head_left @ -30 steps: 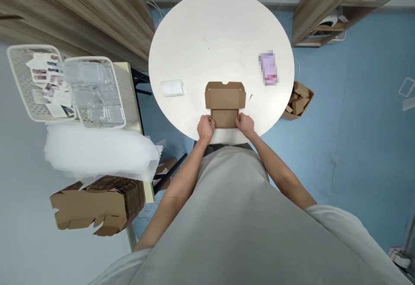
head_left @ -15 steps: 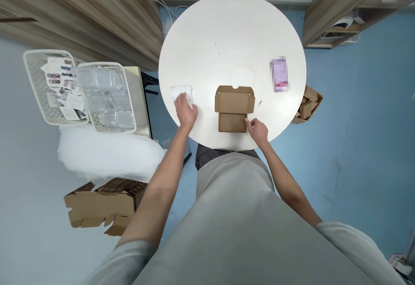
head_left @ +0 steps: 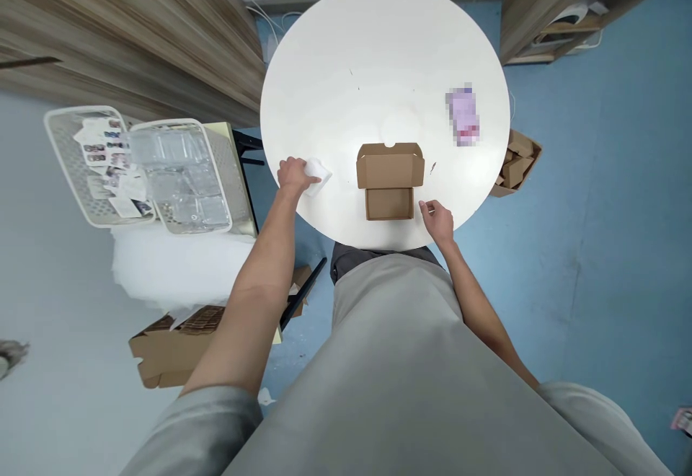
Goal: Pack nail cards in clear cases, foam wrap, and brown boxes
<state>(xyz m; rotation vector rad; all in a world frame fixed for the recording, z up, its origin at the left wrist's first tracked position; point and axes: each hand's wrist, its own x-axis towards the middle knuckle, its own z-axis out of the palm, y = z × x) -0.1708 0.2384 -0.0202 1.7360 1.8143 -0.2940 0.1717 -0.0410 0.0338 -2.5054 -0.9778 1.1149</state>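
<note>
An unfolded-lid brown cardboard box (head_left: 390, 204) lies on the round white table (head_left: 378, 36), its lid tipped back and its inside showing bare. At the table's left edge my left hand (head_left: 293, 175) is closed on a white wrapped packet (head_left: 318, 175), thumb on the near side and fingers over the far side. What the packet contains is hidden. Just right of the box, my right hand (head_left: 439, 221) rests near the table's front edge, fingers loosely curled with thumb and fingertips apart, holding nothing and not touching the box.
A blurred-out purple item (head_left: 463, 115) lies at the table's right. On the left stand a basket of clear plastic cases (head_left: 178, 166) and a basket of printed cards (head_left: 105, 159). White sheeting (head_left: 178, 263) and flattened cardboard (head_left: 167, 353) are below them. A carton (head_left: 516, 166) sits right of the table.
My left hand has closed on the white packet, which is now turned at an angle and shifted slightly nearer. My right hand has come away from the box's right side.
</note>
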